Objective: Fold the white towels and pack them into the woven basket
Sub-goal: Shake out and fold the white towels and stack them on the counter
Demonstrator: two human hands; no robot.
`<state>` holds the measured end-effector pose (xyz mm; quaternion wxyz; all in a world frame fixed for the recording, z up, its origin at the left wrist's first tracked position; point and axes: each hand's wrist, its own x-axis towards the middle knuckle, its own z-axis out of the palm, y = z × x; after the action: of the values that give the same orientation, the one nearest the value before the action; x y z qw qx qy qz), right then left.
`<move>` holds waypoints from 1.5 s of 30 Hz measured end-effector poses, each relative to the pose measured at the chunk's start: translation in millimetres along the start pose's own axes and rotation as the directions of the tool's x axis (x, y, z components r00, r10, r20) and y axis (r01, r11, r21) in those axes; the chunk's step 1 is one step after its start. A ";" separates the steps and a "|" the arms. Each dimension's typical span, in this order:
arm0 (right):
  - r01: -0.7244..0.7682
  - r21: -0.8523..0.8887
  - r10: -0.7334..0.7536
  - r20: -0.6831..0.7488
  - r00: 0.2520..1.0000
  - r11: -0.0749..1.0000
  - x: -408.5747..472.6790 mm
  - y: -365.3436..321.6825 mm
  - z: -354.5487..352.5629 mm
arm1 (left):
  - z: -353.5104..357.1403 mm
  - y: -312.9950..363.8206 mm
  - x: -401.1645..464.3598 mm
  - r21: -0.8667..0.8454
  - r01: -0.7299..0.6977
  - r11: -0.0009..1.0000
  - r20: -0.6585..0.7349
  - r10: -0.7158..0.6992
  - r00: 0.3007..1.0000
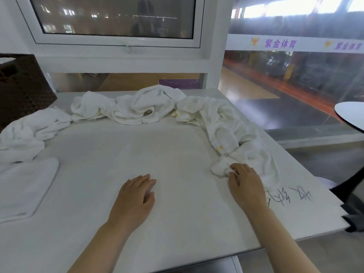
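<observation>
A person stands at a white table (177, 223) and looks down at both hands.

The left hand (136, 196) lies flat on the bare middle of the table. Its fingers are straight and a little spread. It holds nothing.

The right hand (244, 182) is at the right side of the table. Its fingers curl down into the near end of a crumpled white towel (236, 134) and grip a bunch of the cloth. This towel runs from the hand up along the right edge toward the back of the table. It has small yellow tags on it.

More crumpled white towels lie in a row along the back of the table. One big heap (145, 107) is in the middle, and a smaller lump (88, 107) sits just to its left, touching it. Another crumpled towel (25, 134) lies at the left side.

A folded towel (23, 186) lies flat at the near left, close to that crumpled one.

The dark woven basket (21, 83) stands at the far left corner of the table, behind the left towels. Something white shows at its top edge.

Dark handwriting (289, 198) is on the table just beside the right hand. Behind the table is a window (118, 20) with a white frame.
</observation>
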<state>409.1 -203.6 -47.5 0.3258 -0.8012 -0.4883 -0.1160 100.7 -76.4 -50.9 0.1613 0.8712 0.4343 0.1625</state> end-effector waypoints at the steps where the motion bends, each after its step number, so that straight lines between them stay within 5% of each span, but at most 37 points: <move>1: 0.005 0.059 -0.006 0.019 1.000 0.998 -5.2 -7.8 -1.7 | -0.7 0.4 -0.6 -0.008 -0.008 1.000 -0.002 0.008 1.000; 9: 0.062 0.309 -0.119 0.169 0.978 0.949 -44.1 -96.2 14.3 | -11.0 8.8 -10.9 -0.304 -0.056 0.951 0.008 0.061 0.998; 13: 0.104 0.367 -0.209 0.259 0.943 0.924 -57.6 -135.8 25.4 | -23.0 18.0 -18.8 -0.559 -0.025 0.829 0.052 0.065 0.997; 19: 0.223 0.448 -0.402 0.357 0.843 0.866 -66.3 -149.7 23.5 | -29.2 10.4 -23.8 -0.633 0.032 0.773 -0.037 -0.072 0.997; 26: 0.314 0.126 -0.337 0.258 0.905 0.941 -55.5 -105.7 15.8 | -43.4 -20.3 -22.2 -0.533 0.054 0.845 -0.226 -0.204 0.952; 33: 0.233 0.097 -0.252 0.321 0.913 0.968 -46.3 -89.9 8.8 | -53.3 -73.4 -24.5 -0.430 0.216 0.877 -0.287 -0.359 0.888; 37: 0.173 0.178 -0.224 0.329 0.917 0.969 -44.7 -106.5 12.0 | -53.9 -48.7 -40.0 -0.252 0.035 0.967 -0.457 -0.151 0.877; 41: 0.184 0.260 -0.276 0.382 0.882 0.948 -47.2 -116.2 15.8 | -51.0 -34.0 -49.9 -0.155 -0.156 0.976 -0.211 0.121 0.970; 45: 0.187 0.356 -0.348 0.469 0.812 0.916 -46.9 -114.2 11.5 | -37.7 -51.2 -53.6 -0.106 -0.144 0.984 -0.048 0.140 0.989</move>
<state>286.3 -193.9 -33.2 0.2759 -0.6670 -0.6789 0.1345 18.1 -85.3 -46.4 0.1878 0.8864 0.3647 0.2144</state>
